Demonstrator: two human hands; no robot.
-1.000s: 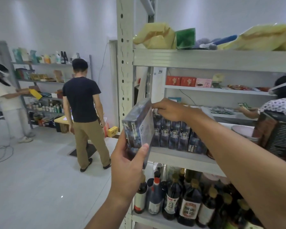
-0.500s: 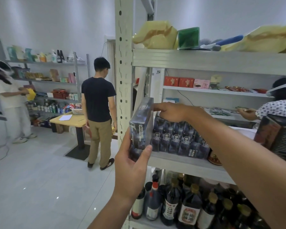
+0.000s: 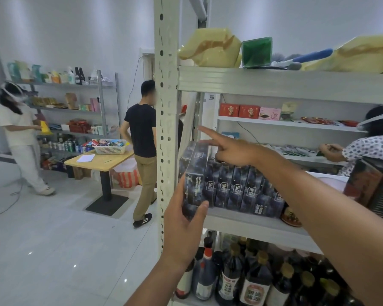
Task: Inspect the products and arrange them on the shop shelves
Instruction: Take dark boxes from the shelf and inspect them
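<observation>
dark box held at the left end of the shelf row

the grey metal shelf [image 3: 252,226] carries a row of dark boxes [image 3: 237,186] standing upright (dark bottles [image 3: 230,272] crowd the level beneath). at the row's left end, close against its first box, the dark box [image 3: 196,173] is held upright by the left hand [image 3: 184,226], thumb on the near face, fingers wrapped behind its lower part. the right hand [image 3: 232,151] is over the row's tops, index finger stretched straight out, gripping nothing.
</observation>
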